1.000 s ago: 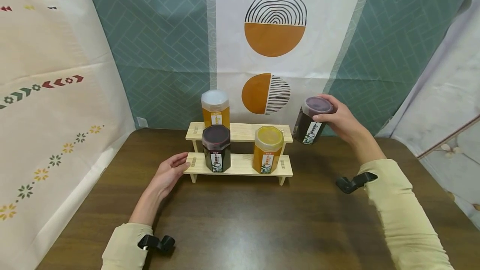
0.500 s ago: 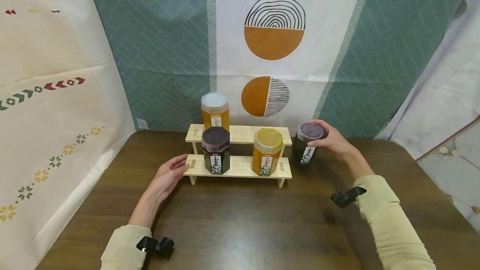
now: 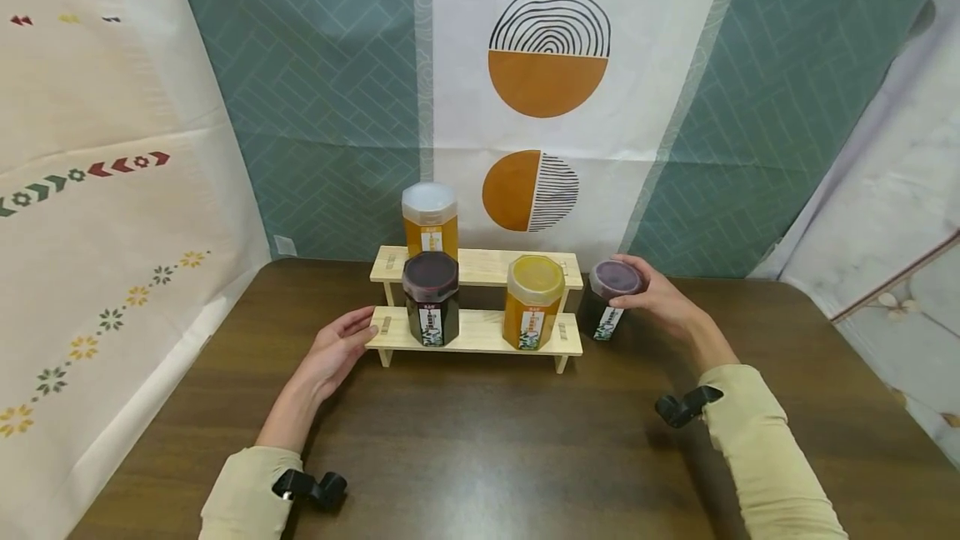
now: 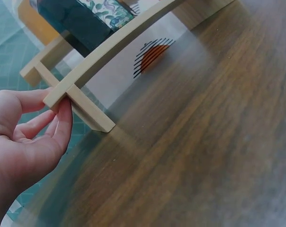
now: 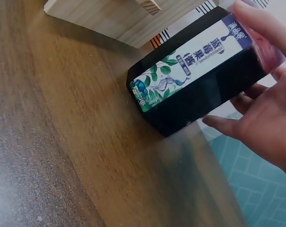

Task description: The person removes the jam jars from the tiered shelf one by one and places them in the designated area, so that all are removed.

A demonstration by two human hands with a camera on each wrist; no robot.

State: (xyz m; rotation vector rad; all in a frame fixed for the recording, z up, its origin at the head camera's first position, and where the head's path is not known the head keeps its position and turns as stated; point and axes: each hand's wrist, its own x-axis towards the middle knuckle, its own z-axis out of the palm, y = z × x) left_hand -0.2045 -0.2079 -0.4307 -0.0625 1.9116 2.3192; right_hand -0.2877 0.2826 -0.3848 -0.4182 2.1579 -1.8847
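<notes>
Partly hidden, one jar [image 3: 597, 311] is gripped lid-up, long axis near upright, by the right hand [image 3: 656, 298]; the shelf [image 3: 482, 332] by the left hand [image 3: 336, 352].

R-end jar [image 3: 598, 308] blk, lid [image 3: 618, 277] purple, label [image 5: 192, 64] wht/purple w/ grn leaf print [image 5: 165, 70]; stand [image 3: 481, 332] lt tan.

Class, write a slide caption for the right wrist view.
The right hand holds a dark faceted jar with a white leaf-printed label beside a pale wooden stand.
</notes>
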